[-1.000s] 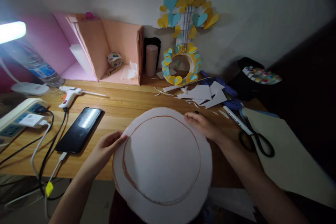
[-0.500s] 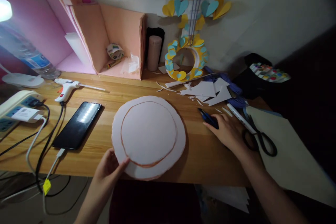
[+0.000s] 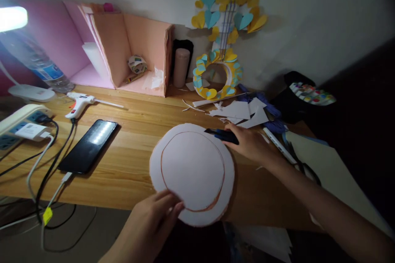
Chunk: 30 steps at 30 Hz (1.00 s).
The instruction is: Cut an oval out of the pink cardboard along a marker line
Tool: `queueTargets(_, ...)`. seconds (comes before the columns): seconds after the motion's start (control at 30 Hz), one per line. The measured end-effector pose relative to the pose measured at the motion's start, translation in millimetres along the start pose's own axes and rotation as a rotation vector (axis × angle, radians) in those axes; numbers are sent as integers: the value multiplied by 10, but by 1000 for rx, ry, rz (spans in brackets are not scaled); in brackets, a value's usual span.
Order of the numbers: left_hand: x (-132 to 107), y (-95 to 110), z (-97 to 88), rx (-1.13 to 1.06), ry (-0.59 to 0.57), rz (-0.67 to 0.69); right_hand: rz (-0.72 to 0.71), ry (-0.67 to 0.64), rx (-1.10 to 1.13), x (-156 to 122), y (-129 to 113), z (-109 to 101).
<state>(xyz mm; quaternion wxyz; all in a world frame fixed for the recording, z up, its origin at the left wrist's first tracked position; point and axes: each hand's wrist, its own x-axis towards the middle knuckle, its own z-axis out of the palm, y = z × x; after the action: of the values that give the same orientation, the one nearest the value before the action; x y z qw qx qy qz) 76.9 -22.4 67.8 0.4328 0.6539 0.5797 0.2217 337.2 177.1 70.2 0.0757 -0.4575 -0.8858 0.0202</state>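
A round white cardboard disc [image 3: 193, 168], with a smaller brown-edged circle marked on it, lies at the table's front edge. My left hand [image 3: 154, 218] is over its lower left rim, fingers curled together towards the thumb; what is between them, if anything, is hidden. In my right hand [image 3: 247, 141] is a dark blue and black utility knife [image 3: 226, 136], its front end pointing left over the disc's upper right part. Behind that hand lie white paper scraps [image 3: 236, 111].
A phone [image 3: 89, 146], a glue gun [image 3: 80, 104] and a power strip [image 3: 18, 127] with cables occupy the left. At the back stand a cardboard box [image 3: 145, 43], a tumbler [image 3: 181, 68] and a paper-heart guitar shape [image 3: 226, 55]. Black-handled scissors [image 3: 311, 174] lie right.
The disc has moved right and slightly nearer. My left hand has shifted right, its fingers now over the disc's rim. My right hand has brought the utility knife left, over the disc.
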Motion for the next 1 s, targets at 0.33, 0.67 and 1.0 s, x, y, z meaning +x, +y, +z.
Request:
queueTargets(0.33,1195,216,255,875,115,115,-475,-20,-340,532,-126,3)
queueTargets(0.67,1187,120,316,942,105,64,-629,58,-515,471,-281,39)
queueTargets(1.0,1220,109,419,922,101,-36,-671,-23,-496,388,-90,-67)
